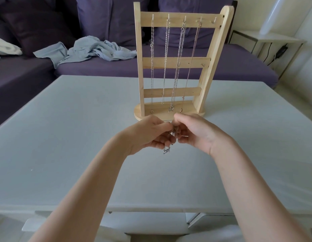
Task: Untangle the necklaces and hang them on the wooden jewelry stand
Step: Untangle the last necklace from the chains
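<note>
- Both hands are held together at the centre of the frame, above the white table [64, 137] and just in front of the base of the wooden jewelry stand [172, 63].
- Left hand [150, 135]: fingers are curled inward, and a tangled silver necklace [171, 138] is pinched at the fingertips.
- Right hand [195, 133]: fingers are likewise curled, and the same bunched chain is pinched from the opposite side; the fingertips of the two hands are nearly touching.
- A short loop of the held chain, with a small pendant [166, 151], is seen hanging below the left hand, clear of the table surface.
- How the chain is knotted inside the fingers cannot be told; the detail is too small and partly hidden.
- The stand is placed upright at the upper centre of the frame, on the far half of the table, with three crossbars and a row of hooks on the top bar.
- Four hung necklaces [177, 67] are suspended from the four leftmost hooks; the free hook [214, 20] at the right end of the top bar carries nothing.
- Small pendants are noted at the lower ends of the hung chains, near the base of the stand.
- A purple sofa [239, 67] is recorded behind the table, with a crumpled pale blue garment [92, 49] lying on its seat at the upper left.
- A white side table [274, 39] is located at the upper right.
</note>
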The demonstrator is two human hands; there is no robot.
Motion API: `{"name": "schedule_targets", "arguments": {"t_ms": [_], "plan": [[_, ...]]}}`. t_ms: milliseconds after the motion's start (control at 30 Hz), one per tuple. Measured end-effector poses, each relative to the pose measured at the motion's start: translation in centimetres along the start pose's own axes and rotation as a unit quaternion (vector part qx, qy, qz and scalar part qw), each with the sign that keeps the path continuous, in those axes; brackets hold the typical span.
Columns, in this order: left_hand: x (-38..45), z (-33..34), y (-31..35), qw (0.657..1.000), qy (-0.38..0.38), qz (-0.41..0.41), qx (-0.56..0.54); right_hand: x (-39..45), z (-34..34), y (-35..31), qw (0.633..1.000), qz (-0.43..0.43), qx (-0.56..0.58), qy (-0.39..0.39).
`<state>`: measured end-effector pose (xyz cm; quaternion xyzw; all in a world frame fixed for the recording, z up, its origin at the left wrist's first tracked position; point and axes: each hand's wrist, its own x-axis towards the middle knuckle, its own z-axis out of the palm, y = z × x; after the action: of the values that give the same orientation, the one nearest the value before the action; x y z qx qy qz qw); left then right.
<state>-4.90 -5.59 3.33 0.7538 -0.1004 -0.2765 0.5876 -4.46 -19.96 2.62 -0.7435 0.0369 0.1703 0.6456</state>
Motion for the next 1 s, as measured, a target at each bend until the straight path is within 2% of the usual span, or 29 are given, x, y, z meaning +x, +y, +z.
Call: {"name": "schedule_targets", "arguments": {"t_ms": [233, 367, 433, 533, 633, 867, 1000], "plan": [[0.2, 0.0, -0.1, 0.994, 0.056, -0.002, 0.098, 0.0, -0.1, 0.2, 0.999, -0.027, -0.006, 0.02], [0.5, 0.1, -0.6, 0.983, 0.08, 0.008, 0.165, -0.1, -0.5, 0.0, 0.996, -0.029, 0.085, 0.021], [0.6, 0.0, -0.7, 0.986, 0.1, 0.019, 0.132, -0.1, -0.9, -0.2, 0.989, -0.031, 0.14, 0.025], [0.6, -0.7, -0.5, 0.991, 0.128, 0.036, 0.023, -0.2, -1.1, -0.4, 0.984, -0.032, 0.175, 0.026], [0.3, -1.0, -0.5, 0.992, 0.116, 0.043, -0.04, 0.0, -1.3, -0.3, 0.976, -0.019, 0.216, 0.036], [0.6, -0.5, -0.4, 0.991, 0.125, 0.04, -0.032, -0.1, -1.7, -0.4, 0.957, -0.028, 0.286, 0.048], [0.5, -0.5, -0.3, 0.99, 0.13, 0.049, -0.035, -0.3, -1.7, -0.4, 0.96, -0.038, 0.276, 0.035]]}}
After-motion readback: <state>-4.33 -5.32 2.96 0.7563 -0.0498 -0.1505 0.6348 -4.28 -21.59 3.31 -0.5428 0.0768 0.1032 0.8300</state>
